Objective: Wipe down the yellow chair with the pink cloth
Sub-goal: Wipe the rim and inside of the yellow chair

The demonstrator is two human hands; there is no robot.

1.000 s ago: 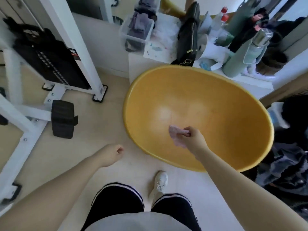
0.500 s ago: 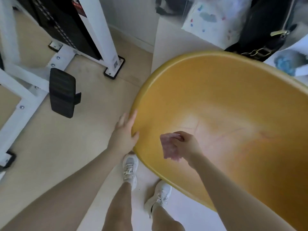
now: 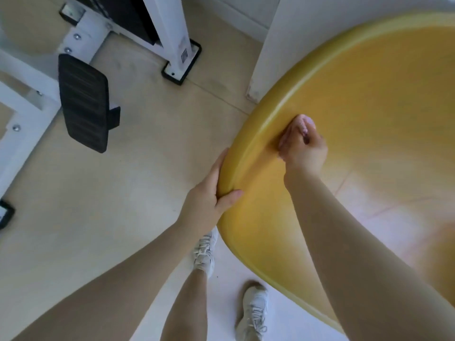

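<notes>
The yellow chair (image 3: pixel 369 99) is a big bowl-shaped shell filling the right side of the head view. My left hand (image 3: pixel 209 195) grips its near-left rim, thumb on the inner face and fingers over the outside. My right hand (image 3: pixel 304 150) holds the bunched pink cloth (image 3: pixel 299 126) and presses it against the inner wall just below the left rim. Most of the cloth is hidden under my fingers.
A white exercise machine frame (image 3: pixel 170 33) with a black foot pad (image 3: pixel 83 102) stands on the pale floor at left. A white cabinet side (image 3: pixel 273 45) rises behind the chair. My two white shoes (image 3: pixel 204 252) stand by the chair's near edge.
My view has closed in on the chair. My left hand went from touching the rim to gripping it. My right hand carried the cloth up and left to the inner wall near the rim.
</notes>
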